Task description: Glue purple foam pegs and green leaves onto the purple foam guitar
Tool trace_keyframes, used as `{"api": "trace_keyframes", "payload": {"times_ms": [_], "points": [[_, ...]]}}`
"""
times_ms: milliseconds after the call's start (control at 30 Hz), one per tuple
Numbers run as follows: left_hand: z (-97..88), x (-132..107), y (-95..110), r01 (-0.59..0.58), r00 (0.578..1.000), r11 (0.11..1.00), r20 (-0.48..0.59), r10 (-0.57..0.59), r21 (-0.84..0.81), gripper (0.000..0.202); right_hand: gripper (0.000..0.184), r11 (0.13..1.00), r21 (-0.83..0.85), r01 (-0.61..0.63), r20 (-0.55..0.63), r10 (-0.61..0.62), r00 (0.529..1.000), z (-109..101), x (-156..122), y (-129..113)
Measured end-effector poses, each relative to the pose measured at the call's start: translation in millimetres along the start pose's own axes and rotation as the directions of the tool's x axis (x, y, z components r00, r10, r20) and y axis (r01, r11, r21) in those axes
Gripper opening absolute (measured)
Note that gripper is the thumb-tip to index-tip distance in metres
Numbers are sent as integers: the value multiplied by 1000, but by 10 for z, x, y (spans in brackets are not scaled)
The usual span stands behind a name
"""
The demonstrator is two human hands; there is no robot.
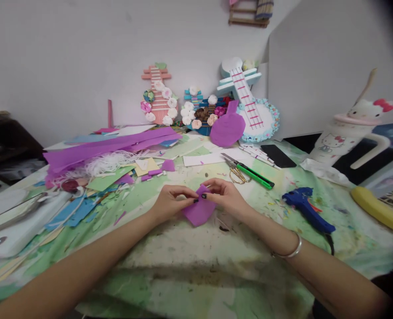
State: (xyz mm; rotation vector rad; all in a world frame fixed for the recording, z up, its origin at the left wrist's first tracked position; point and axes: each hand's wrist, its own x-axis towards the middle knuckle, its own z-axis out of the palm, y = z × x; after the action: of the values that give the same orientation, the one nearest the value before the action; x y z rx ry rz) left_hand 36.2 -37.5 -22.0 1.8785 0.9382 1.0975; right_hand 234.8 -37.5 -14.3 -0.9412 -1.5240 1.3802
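Observation:
A small piece of purple crepe paper (199,213) is pinched between both hands above the table's near middle. My left hand (174,201) grips its left upper edge between thumb and fingers. On the other side, my right hand (228,197) holds the top right part, its thumb close to the left thumb. Beyond the right hand lie gold-handled scissors (239,175) and a green utility knife (254,176). A blue glue gun (308,208) rests to the right of the right forearm.
Long purple paper sheets (113,148), white shredded strands (108,163) and coloured scraps cover the left side. Flower-decorated instrument-shaped crafts (163,104) lean on the back wall. On the right are a black phone (278,156), a white tumbler (338,141) and a banana (379,210).

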Motion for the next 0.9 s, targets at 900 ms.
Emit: {"api": "trace_keyframes", "payload": {"times_ms": [900], "points": [[0,61,-12,263,965,934,66,-254,-241,24,17,998,20,-62,-36,62,997,-90,43,-56]]}}
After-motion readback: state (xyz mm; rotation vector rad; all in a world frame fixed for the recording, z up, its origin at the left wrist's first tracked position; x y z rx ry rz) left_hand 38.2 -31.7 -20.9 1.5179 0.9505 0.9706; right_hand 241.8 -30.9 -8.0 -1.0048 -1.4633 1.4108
